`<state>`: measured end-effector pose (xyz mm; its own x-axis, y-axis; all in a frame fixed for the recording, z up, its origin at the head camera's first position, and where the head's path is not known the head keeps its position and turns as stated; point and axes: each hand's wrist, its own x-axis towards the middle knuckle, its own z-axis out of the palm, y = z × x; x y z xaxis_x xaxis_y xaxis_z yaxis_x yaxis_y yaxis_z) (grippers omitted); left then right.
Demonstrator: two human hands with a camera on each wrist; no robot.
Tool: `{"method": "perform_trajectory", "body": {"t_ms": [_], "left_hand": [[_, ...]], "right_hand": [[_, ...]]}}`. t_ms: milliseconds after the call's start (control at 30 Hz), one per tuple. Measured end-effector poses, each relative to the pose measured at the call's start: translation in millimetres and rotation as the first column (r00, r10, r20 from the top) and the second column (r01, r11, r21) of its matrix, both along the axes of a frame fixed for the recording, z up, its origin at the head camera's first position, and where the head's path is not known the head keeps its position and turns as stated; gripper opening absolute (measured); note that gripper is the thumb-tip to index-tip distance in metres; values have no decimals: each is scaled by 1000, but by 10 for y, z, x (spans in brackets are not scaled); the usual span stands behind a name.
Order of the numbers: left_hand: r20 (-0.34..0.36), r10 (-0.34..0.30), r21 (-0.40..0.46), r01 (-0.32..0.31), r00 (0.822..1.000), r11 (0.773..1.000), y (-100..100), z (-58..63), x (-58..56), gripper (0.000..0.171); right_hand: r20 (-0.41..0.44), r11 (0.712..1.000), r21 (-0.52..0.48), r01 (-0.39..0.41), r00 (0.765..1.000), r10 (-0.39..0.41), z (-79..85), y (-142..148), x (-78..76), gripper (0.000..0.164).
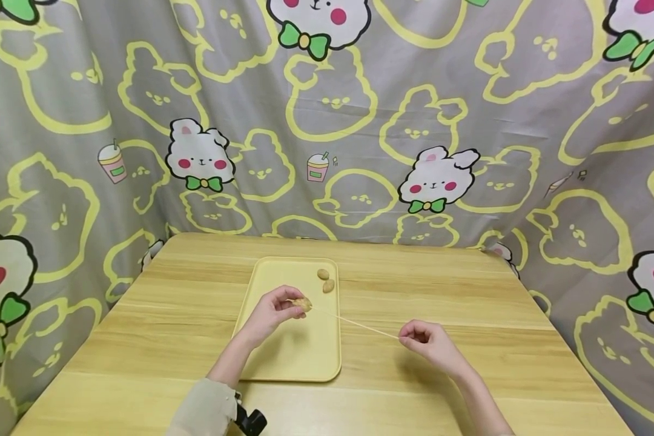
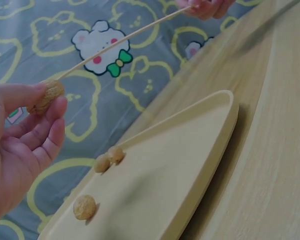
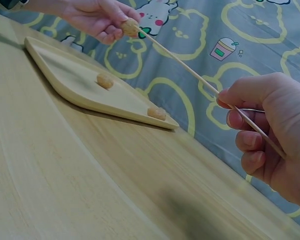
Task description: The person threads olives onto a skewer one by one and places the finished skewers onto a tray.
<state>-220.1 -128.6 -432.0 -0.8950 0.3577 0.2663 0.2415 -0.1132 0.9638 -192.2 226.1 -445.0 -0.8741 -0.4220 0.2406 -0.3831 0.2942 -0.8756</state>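
Between the thumb and fingers of my left hand [image 1: 277,307] is a golden-brown ball [image 2: 46,97] with a wrinkled skin, like a fried food ball. A thin wooden skewer [image 1: 360,325] runs from it to my right hand [image 1: 433,346]. The right thumb and forefinger pinch the skewer, and its rear end lies against the palm in the right wrist view. The skewer's front end meets the ball's side; how deep it goes is hidden. Both hands are raised, the left over a yellow tray [image 1: 310,366], the right beside it over the table.
Two similar balls, one nearer [image 1: 323,274] the tray's far edge and another [image 1: 329,286] beside it, lie in the far right corner. A third loose ball [image 2: 85,207] shows on the tray in the left wrist view. The wooden table [image 1: 414,399] ends at a patterned curtain [image 1: 354,145].
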Motion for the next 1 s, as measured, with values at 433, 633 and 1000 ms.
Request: {"method": "perform_trajectory", "body": {"t_ms": [433, 633, 1000], "left_hand": [[-40, -3, 8, 4, 999, 1000, 32, 22, 20, 27], [-74, -33, 50, 36, 997, 998, 46, 38, 20, 26], [-64, -55, 52, 59, 996, 997, 75, 47, 28, 32]], "right_hand": [[7, 1000, -26, 6, 1000, -6, 10, -65, 19, 3], [17, 998, -59, 3, 1000, -2, 11, -77, 21, 7], [19, 995, -100, -27, 999, 29, 23, -119, 0, 8]]}}
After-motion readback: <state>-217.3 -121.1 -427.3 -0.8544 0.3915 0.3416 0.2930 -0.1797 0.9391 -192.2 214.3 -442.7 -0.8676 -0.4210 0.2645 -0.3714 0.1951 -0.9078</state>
